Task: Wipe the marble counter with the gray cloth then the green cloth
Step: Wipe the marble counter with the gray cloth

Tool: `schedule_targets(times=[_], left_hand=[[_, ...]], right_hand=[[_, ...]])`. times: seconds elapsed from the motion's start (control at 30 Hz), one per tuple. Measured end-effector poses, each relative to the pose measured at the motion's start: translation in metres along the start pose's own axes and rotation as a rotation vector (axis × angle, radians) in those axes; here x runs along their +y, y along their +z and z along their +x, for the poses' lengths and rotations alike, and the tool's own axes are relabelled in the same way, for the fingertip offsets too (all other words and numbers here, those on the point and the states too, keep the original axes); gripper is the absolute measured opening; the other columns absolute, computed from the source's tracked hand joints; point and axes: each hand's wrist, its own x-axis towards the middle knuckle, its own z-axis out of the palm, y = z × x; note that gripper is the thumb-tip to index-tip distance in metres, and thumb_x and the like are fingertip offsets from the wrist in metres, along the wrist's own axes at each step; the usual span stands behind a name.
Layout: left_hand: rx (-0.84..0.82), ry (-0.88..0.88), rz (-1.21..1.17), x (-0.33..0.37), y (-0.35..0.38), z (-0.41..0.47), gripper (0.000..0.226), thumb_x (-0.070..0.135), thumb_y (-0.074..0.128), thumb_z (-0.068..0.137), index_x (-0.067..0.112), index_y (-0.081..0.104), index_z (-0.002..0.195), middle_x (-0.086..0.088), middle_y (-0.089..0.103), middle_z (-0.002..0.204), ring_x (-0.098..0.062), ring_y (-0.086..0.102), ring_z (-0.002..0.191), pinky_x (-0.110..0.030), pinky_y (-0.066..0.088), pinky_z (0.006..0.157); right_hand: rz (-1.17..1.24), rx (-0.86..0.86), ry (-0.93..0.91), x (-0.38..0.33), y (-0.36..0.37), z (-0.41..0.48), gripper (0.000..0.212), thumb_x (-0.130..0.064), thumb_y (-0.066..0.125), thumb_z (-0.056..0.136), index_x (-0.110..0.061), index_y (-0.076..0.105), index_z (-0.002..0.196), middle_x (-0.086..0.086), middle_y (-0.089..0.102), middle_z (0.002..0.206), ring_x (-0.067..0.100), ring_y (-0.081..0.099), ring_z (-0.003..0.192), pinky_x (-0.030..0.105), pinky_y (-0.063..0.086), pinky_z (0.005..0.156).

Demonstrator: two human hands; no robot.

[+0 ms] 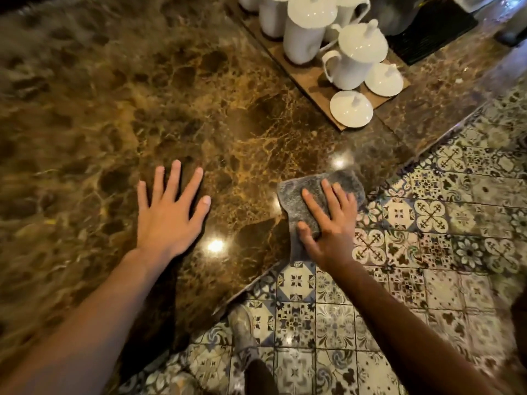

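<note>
The brown marble counter (142, 95) fills the left and middle of the view. A gray cloth (296, 201) lies flat at the counter's near right edge, one corner hanging over it. My right hand (330, 223) presses down on the cloth with fingers spread, covering its lower right part. My left hand (168, 212) rests flat on the bare marble to the left of the cloth, fingers apart, holding nothing. No green cloth is in view.
A wooden board (316, 78) at the back right carries several white lidded jugs (356, 55) and loose white lids (351, 108). A dark mat (433, 32) lies behind it. Patterned floor tiles (413, 252) run beyond the counter's edge; my shoe (242, 329) shows below.
</note>
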Motion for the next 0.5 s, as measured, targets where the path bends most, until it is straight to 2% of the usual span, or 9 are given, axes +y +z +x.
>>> schedule_targets(times=[0.1,0.2,0.3,0.4,0.5], left_hand=[[0.004,0.035,-0.018,-0.016,0.002,-0.035,0.064,0.064,0.012,0.101,0.042,0.013,0.161,0.002,0.001,0.172,-0.025,-0.004,0.158,-0.053,-0.002,0.126],[0.007,0.04,-0.072,-0.035,0.003,-0.065,0.064,0.06,0.014,0.102,0.035,0.02,0.161,0.002,0.009,0.171,-0.023,0.002,0.158,-0.049,0.001,0.126],[0.034,0.041,-0.202,-0.051,-0.003,-0.101,0.064,0.056,0.023,0.104,0.022,0.041,0.155,0.0,0.03,0.166,-0.019,0.018,0.156,-0.041,0.01,0.126],[0.117,-0.018,-0.341,-0.065,-0.01,-0.146,0.056,0.053,0.041,0.102,0.016,0.062,0.139,-0.001,0.062,0.141,-0.018,0.05,0.134,-0.027,0.034,0.11],[0.054,-0.165,-0.488,-0.078,-0.015,-0.18,0.046,0.043,0.062,0.098,0.02,0.062,0.137,0.002,0.069,0.124,-0.017,0.061,0.116,-0.025,0.043,0.098]], right_hand=[[0.108,0.077,-0.03,-0.057,0.021,-0.03,0.057,-0.048,0.054,0.092,-0.019,0.064,0.141,0.019,0.05,0.154,0.04,0.042,0.143,0.063,0.023,0.119],[0.155,0.146,-0.1,-0.109,0.041,-0.06,0.052,-0.045,0.054,0.095,-0.023,0.059,0.142,0.016,0.053,0.153,0.033,0.04,0.146,0.061,0.022,0.12],[0.166,0.137,-0.133,-0.17,0.058,-0.093,0.049,-0.041,0.049,0.099,-0.025,0.055,0.145,0.01,0.054,0.153,0.029,0.04,0.146,0.058,0.026,0.119],[0.158,0.035,-0.117,-0.237,0.066,-0.127,0.046,-0.041,0.042,0.104,-0.024,0.063,0.142,0.005,0.055,0.153,0.027,0.043,0.144,0.051,0.025,0.121],[0.176,-0.079,-0.085,-0.29,0.069,-0.149,0.045,-0.036,0.037,0.107,-0.018,0.073,0.128,0.004,0.056,0.151,0.027,0.044,0.142,0.049,0.023,0.122]])
